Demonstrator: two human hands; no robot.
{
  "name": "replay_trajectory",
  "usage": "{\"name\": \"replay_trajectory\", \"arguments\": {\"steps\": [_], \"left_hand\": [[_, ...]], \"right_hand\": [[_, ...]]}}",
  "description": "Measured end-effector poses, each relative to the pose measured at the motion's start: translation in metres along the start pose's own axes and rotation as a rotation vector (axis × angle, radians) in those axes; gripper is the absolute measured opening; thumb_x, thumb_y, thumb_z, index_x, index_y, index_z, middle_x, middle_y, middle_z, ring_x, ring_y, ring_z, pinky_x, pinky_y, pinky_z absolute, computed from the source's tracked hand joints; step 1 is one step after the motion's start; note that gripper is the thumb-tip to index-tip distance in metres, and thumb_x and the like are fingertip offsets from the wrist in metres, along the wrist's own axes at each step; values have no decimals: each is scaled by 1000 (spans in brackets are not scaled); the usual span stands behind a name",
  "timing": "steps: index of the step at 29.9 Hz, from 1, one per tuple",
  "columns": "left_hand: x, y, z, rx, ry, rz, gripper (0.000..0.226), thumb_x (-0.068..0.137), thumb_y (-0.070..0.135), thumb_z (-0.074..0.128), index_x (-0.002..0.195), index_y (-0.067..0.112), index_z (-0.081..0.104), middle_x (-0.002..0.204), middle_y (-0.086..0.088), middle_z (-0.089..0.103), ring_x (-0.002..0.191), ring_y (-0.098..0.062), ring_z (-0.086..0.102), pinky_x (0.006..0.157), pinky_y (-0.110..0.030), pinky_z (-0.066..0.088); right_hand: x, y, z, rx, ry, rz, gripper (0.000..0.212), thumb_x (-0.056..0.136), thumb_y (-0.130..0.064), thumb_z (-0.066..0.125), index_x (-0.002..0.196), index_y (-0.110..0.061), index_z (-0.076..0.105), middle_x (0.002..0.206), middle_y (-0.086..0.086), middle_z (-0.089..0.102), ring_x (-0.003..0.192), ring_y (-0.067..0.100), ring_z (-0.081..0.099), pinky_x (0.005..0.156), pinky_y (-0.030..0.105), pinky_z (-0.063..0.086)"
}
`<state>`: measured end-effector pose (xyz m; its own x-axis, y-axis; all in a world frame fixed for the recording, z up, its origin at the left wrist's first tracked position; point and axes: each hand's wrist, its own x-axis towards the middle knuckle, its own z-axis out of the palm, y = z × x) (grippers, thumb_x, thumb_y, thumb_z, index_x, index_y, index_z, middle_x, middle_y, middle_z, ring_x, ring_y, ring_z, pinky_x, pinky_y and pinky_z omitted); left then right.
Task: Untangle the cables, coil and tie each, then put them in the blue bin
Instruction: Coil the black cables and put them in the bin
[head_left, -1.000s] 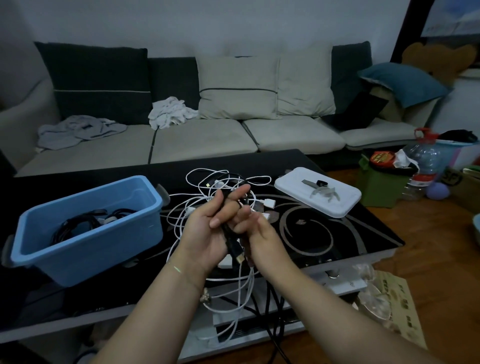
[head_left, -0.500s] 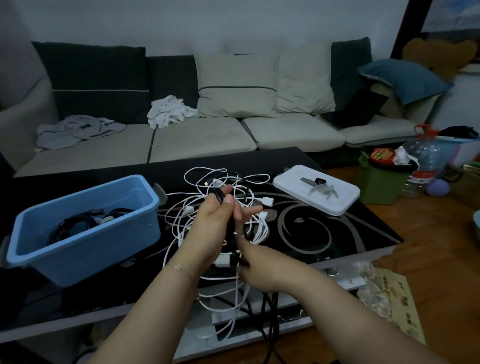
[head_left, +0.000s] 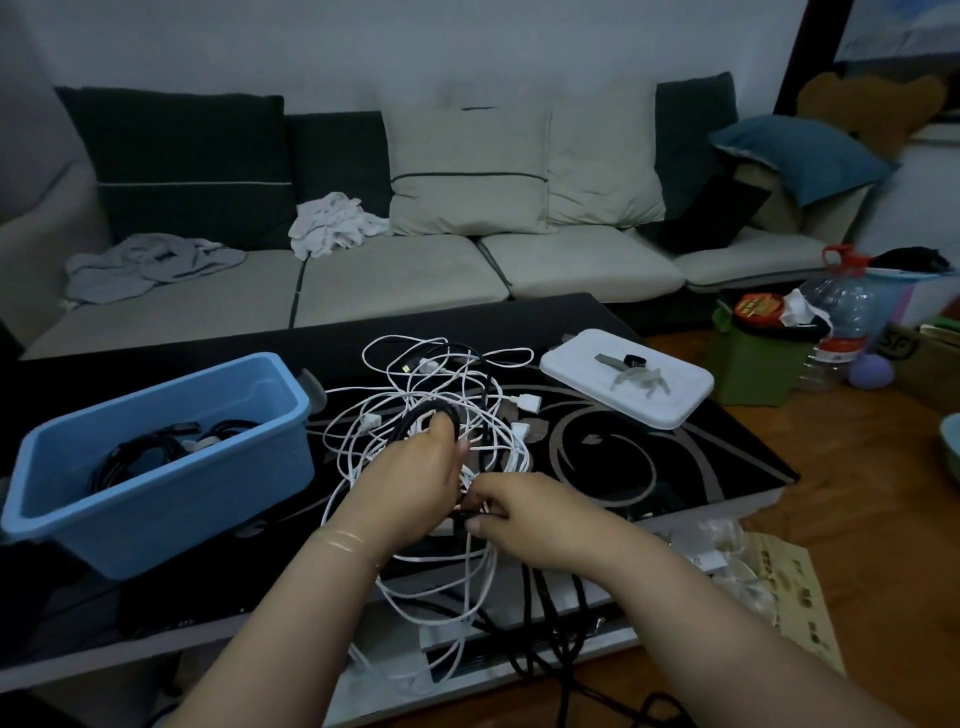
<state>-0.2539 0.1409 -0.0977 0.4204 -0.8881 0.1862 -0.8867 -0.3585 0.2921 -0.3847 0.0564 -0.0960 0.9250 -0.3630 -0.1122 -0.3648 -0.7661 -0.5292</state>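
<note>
Cables (head_left: 415, 410), white and black, lay knotted on the black bench (head_left: 675, 467) directly beneath and just beyond the two hands. The left hand (head_left: 410, 483) had its fingers curled round a loop of black cable (head_left: 441, 408), apparently keeping the coil gathered, while the right hand (head_left: 524, 512), touching it, pinched strands at the knot (which strand was too dim to tell), probably to feed one free. Several strands hung over the bench's near edge below the wrists. The blue bin (head_left: 171, 499) sat just to the left hand's left, already holding coiled black cables, close enough for an easy drop.
</note>
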Motion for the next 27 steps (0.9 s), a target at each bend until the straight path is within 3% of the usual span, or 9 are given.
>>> {"name": "replay_trajectory", "arguments": {"steps": [3, 7, 10, 12, 14, 17, 19, 23, 27], "left_hand": [[-3, 4, -6, -14, -67, -18, 31, 102, 42, 27, 87, 16, 38, 84, -8, 61, 87, -32, 59, 64, -36, 34], [-5, 1, -11, -175, -221, -62, 62, 84, 72, 21, 83, 18, 50, 70, 1, 58, 71, -20, 60, 67, -37, 45], [-7, 3, -12, -497, -417, -58, 58, 85, 65, 50, 96, 8, 54, 62, -1, 51, 48, -16, 50, 48, -30, 45], [-9, 5, -12, -597, -517, 38, 36, 91, 39, 63, 97, 6, 51, 62, 0, 45, 44, -17, 48, 42, -25, 41], [-11, 7, -14, -630, -556, 93, 19, 97, 29, 55, 98, 11, 49, 59, -1, 44, 39, -16, 49, 41, -21, 36], [-14, 7, -16, -724, -551, 122, 25, 102, 30, 43, 112, 9, 52, 47, -3, 42, 34, -12, 43, 42, -24, 30], [-15, 8, -17, -870, -522, 134, 34, 102, 34, 40, 113, 5, 54, 42, 3, 38, 30, -9, 35, 40, -23, 27], [-14, 10, -20, -1331, -496, 67, 45, 92, 42, 45, 108, 2, 59, 40, 6, 31, 26, -3, 25, 36, -14, 23], [-9, 3, -26, -1737, -459, 54, 50, 81, 54, 67, 99, 7, 71, 37, 10, 34, 24, 2, 26, 34, -11, 24]], "right_hand": [[-4, -1, -6, -172, 120, -19, 20, 93, -45, 53, 106, -30, 58, 102, -4, 66, 98, 19, 59, 72, 28, 42], [-7, -1, -16, -277, 310, -47, 38, 85, -63, 53, 96, -27, 59, 90, -3, 66, 87, 17, 60, 63, 29, 37], [-5, 7, -24, -291, 396, 3, 43, 77, -66, 59, 87, -24, 60, 84, -3, 66, 84, 17, 58, 61, 30, 35], [-3, 12, -26, -179, 396, 27, 45, 70, -67, 65, 82, -25, 59, 75, -6, 63, 75, 11, 56, 61, 31, 38], [-2, 17, -26, 59, 341, 14, 32, 72, -55, 73, 79, -27, 57, 67, -13, 60, 64, 2, 53, 59, 27, 38], [1, 20, -27, 476, 266, -122, 16, 82, -23, 74, 82, -25, 59, 64, -17, 60, 61, -5, 53, 64, 17, 41], [3, 20, -29, 612, 282, -190, 12, 85, -11, 69, 82, -18, 59, 64, -14, 61, 63, -6, 55, 65, 12, 42], [8, 18, -27, 775, 420, -177, 15, 91, -14, 59, 76, -16, 57, 51, -15, 57, 49, -5, 48, 54, 11, 37], [14, 16, -16, 838, 464, -143, 27, 96, -28, 45, 74, -16, 55, 43, -12, 41, 42, -1, 35, 43, 12, 29]]}}
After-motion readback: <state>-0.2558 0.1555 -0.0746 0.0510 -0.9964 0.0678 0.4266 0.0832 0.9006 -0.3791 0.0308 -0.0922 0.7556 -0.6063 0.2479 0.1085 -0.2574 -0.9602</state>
